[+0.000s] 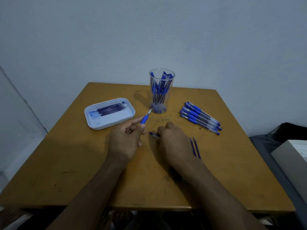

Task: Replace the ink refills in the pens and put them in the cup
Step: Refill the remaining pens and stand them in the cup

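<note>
A: From the head camera, what is each hand doing?

B: The left hand [123, 140] pinches a pen's front piece [144, 118], the blue grip with the metal tip, between thumb and forefinger, tip aimed toward the cup [161, 90]. The right hand [172, 143] lies low on the table [66, 163] with its fingers curled round what looks like the clear barrel [154, 134]; only a short end shows past the fingers.

A: So the pen is apart?

B: It looks unscrewed, yes. My guess is the step in hand is swapping the refill.

A: Where are the refills?

B: A row of them lies in the white tray [93, 123] on the left, and two loose refills [195, 147] sit just beside the right wrist. I can't tell which are fresh and which are spent.

A: And the rest of the pens?

B: A pile of pens [200, 117] waits on the right, well apart from the hands. The cup at the far edge already holds a good bunch.

A: How to do it well?

B: Keep the barrel steady, slide the refill in straight, then thread the front piece on squarely. Twist gently, since a crooked start could jam it. Drop the finished pen into the cup without knocking it; it is tall and full.
</note>
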